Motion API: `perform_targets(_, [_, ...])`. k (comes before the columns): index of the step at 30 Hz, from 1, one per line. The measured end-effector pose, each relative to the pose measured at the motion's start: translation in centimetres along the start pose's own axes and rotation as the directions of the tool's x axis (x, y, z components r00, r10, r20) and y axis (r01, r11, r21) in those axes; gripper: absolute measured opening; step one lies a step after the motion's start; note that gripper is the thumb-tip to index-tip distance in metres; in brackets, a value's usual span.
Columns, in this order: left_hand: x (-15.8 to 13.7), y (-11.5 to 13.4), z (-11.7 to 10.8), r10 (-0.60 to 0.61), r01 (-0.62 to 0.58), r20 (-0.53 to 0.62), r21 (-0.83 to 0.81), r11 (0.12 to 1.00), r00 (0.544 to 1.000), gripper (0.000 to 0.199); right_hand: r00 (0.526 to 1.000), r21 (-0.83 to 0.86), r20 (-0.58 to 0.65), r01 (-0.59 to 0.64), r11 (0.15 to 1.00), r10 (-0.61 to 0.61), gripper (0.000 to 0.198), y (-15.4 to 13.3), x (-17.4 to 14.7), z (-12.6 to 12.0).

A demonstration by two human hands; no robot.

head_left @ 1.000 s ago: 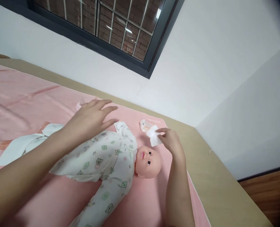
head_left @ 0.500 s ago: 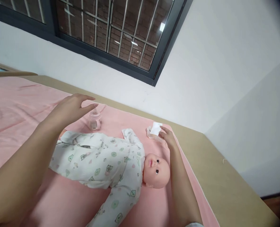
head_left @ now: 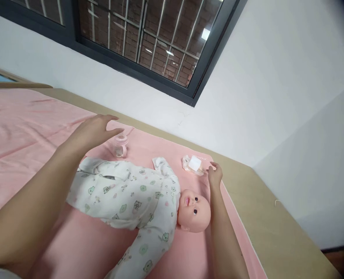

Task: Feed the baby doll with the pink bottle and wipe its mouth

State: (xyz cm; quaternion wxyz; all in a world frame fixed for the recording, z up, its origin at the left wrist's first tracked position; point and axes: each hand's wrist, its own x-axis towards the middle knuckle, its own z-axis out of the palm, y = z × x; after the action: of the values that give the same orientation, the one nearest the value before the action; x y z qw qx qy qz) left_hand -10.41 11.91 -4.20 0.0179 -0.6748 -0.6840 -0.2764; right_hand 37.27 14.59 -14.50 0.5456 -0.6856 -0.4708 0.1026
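A baby doll in a white sleepsuit with small animal prints lies on its back, head to the right. My left hand hovers over the far side, thumb and fingers apart, holding nothing. Just beyond its thumb stands a clear baby bottle with a pink handle; I cannot tell if they touch. My right hand is beyond the doll's head, fingers bent and apart, nothing visible between them. To its left lies a crinkled clear packet with a white square pad on top.
A pink sheet with wrinkles at the left covers much of the tan surface. A white wall and a dark-framed window with bars rise behind it. A wooden edge shows at the far left.
My right hand has drawn away to the right from the white pad, which now lies flat on the packet. My left hand stays near the bottle. The view has shifted slightly.
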Motion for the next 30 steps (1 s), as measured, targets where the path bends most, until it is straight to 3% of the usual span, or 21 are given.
perform_targets(3, [1.2, -1.8, 1.9, -0.071, 0.076, 0.136, -0.034, 0.997, 0.988, 0.072, 0.98, -0.163, -0.135, 0.121, 0.979, -0.144, 0.044, 1.1, -1.0, -0.4])
perform_targets(5, [1.7, -2.7, 3.1, -0.106, 0.116, 0.198, -0.041, 0.992, 0.974, 0.081, 0.972, -0.236, -0.163, 0.126, 0.963, -0.167, 0.05, 2.0, -1.7, -0.4])
perform_targets(8, [1.9, -3.4, 4.5, -0.142, 0.166, 0.274, -0.063, 0.984, 0.951, 0.087, 0.992, -0.247, -0.109, 0.029, 0.969, -0.057, 0.066, 3.6, -2.4, 0.1])
perform_targets(11, [1.7, -3.4, 5.1, -0.111, 0.151, 0.313, -0.107, 0.983, 0.943, 0.077, 0.995, -0.209, -0.02, -0.099, 0.973, 0.096, 0.083, 4.9, -2.7, 0.4])
perform_targets(16, [1.2, -2.7, 6.0, -0.013, 0.069, 0.291, -0.181, 0.981, 0.957, 0.055, 0.99, -0.198, -0.013, -0.142, 0.97, 0.142, 0.088, 6.0, -2.6, 0.2])
perform_targets(23, [1.7, -1.9, 7.8, -0.079, 0.105, 0.225, -0.104, 0.989, 0.971, 0.06, 0.987, -0.218, -0.038, -0.164, 0.962, 0.159, 0.087, 6.3, -2.5, -0.1])
perform_targets(30, [1.4, -0.2, 7.4, -0.052, 0.084, 0.182, -0.176, 0.981, 0.982, 0.054, 0.975, -0.096, -0.117, -0.202, 0.975, 0.191, 0.082, 6.5, -2.6, -0.2])
